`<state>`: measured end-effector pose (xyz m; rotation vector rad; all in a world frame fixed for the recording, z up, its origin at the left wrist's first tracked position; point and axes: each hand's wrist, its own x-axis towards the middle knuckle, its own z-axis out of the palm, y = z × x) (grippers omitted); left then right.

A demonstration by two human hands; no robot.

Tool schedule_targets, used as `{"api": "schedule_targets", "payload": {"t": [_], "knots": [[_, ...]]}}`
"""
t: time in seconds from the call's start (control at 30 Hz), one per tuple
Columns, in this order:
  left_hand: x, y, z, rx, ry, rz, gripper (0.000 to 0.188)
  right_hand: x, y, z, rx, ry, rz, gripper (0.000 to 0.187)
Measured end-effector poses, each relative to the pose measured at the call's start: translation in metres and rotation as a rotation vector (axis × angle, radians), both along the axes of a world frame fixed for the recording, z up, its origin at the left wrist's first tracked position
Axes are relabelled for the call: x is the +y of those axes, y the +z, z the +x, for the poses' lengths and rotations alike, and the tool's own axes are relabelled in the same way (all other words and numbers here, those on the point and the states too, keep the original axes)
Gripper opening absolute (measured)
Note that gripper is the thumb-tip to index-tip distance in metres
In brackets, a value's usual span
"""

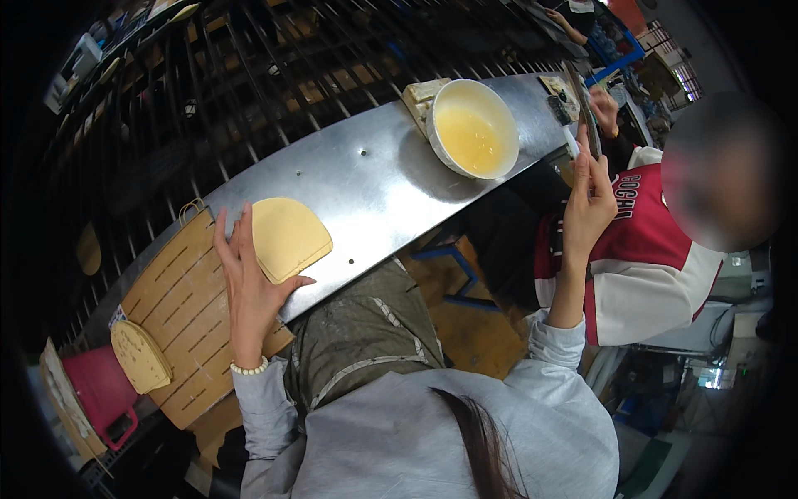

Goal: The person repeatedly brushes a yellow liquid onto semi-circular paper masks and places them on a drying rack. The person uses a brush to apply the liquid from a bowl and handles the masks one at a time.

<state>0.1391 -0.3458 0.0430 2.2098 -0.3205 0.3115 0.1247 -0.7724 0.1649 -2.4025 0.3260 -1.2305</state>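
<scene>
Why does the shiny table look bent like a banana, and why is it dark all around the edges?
In the head view, the fisheye lens curves the straight metal table; the corners go black where the round lens stops; lamp glare whitens the steel near the bowl; the left hand casts a soft shadow; the person at right is blurred.

At about two o'clock my right hand (588, 204) grips a slim dark phone (584, 108) upright, seen almost edge-on, so I cannot make out its screen. At about eight o'clock a small white sticker (117, 316) with a bluish mark sits at the left corner of the slatted wooden board (179, 291).
</scene>
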Motion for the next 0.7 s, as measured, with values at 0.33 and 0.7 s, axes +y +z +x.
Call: {"api": "schedule_targets", "payload": {"t": [0.33, 0.7], "knots": [[0.023, 0.013, -0.027, -0.054, 0.297, -0.042, 0.073, -0.013, -0.016, 0.006, 0.197, 0.145, 0.059, 0.04], [0.024, -0.007, -0.078, 0.01, 0.398, 0.045, 0.018, 0.203, -0.092, 0.08, 0.388, 0.97, -0.38, 0.018]]}}
